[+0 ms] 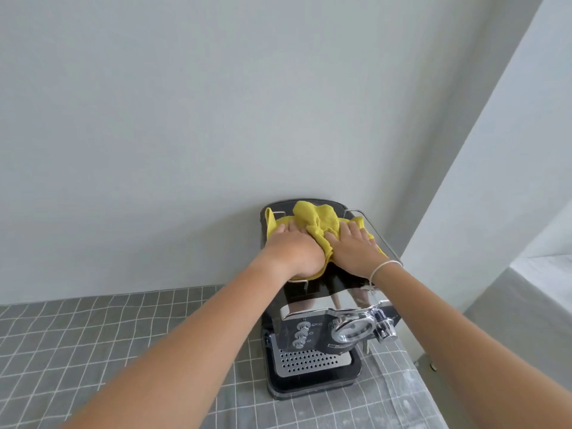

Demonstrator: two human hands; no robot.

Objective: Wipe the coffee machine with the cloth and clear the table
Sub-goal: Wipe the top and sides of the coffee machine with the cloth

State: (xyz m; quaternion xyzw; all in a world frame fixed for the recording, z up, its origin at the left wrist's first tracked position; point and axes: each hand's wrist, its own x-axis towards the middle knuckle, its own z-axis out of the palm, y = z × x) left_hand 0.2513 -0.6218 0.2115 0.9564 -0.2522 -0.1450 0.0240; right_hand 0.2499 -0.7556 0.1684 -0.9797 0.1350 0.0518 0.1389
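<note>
A black and chrome coffee machine (312, 342) stands on the table against the wall, its perforated drip tray facing me. A yellow cloth (315, 219) lies bunched on the machine's top. My left hand (294, 247) lies on the cloth's left part with fingers stretched forward, and a fold of cloth comes up between both hands. My right hand (353, 246) presses flat on the cloth's right part, fingers spread. A pale band circles my right wrist.
The table (93, 351) wears a grey cloth with a white grid. A thin metal rail (382, 235) runs round the machine's top. The table's right edge drops off just beside the machine. A plain wall rises right behind it.
</note>
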